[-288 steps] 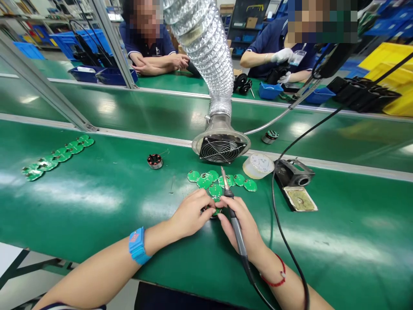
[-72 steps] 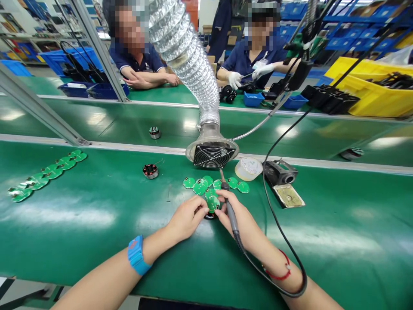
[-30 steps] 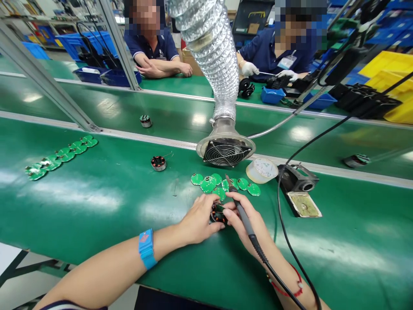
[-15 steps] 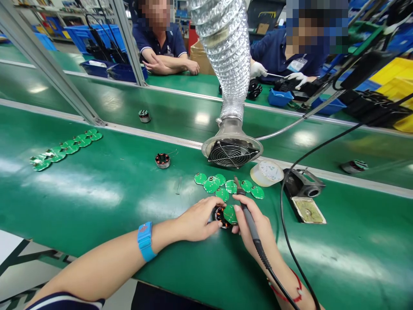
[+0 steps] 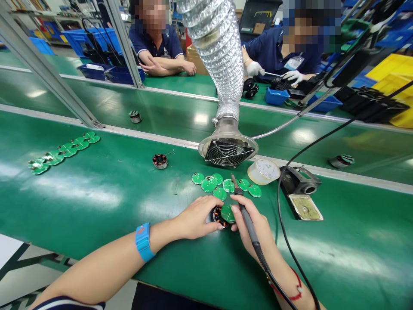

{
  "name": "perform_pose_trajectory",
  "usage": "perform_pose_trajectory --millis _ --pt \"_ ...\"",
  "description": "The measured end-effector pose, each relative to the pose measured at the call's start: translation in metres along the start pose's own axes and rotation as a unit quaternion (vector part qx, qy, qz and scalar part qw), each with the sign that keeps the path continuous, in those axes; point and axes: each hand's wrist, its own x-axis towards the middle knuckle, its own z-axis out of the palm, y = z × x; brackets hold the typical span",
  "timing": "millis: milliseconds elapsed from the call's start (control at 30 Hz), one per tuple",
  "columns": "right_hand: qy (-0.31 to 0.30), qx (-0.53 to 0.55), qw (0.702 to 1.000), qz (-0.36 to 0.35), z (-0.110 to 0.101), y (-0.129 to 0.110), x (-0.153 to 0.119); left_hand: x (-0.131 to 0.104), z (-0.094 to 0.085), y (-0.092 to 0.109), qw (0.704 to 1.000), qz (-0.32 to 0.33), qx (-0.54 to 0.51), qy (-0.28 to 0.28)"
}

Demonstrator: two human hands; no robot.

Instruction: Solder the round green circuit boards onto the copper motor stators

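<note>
My left hand [image 5: 198, 218] is closed, thumb and fingers around a motor stator [image 5: 217, 216] with copper windings, just above or on the green bench. A round green circuit board [image 5: 227, 212] sits tilted over the right side of the stator. My right hand [image 5: 258, 226] pinches this board's right edge with its fingertips. The same hand grips a soldering iron [image 5: 249, 224], whose tip points away from me over loose round boards [image 5: 209, 184]. Part of the stator is hidden by the board and my fingers.
A fume duct [image 5: 229, 150] hangs over the bench. Behind my right hand are a solder wire spool [image 5: 263, 171] and an iron stand [image 5: 300, 183]. Another stator [image 5: 160, 161] and a row of boards [image 5: 67, 149] lie left. Motors [image 5: 135, 116] ride the belt; two people sit beyond.
The stator has tilted slightly in my left hand, showing more of its side. Both motors on the belt have shifted left. The whole view has moved a little.
</note>
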Motion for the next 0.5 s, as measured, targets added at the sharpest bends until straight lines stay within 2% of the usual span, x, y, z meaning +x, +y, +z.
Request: perform_pose_trajectory --millis 100,333,400,500 --pt "-0.02 -0.02 0.999 -0.041 -0.007 0.002 0.002 -0.001 -0.001 0.0 1.0 -0.01 0.008 -0.007" --pt "-0.046 -0.059 0.971 -0.229 -0.021 0.007 0.006 -0.002 -0.004 -0.005 0.999 -0.007 -0.019 -0.026" --pt "-0.063 -0.065 0.963 -0.254 -0.023 0.01 0.006 -0.002 -0.004 -0.006 0.999 -0.004 -0.027 -0.026" --pt "-0.089 -0.059 0.964 -0.245 -0.024 0.01 0.005 -0.004 -0.005 -0.007 0.999 -0.003 -0.039 -0.023"
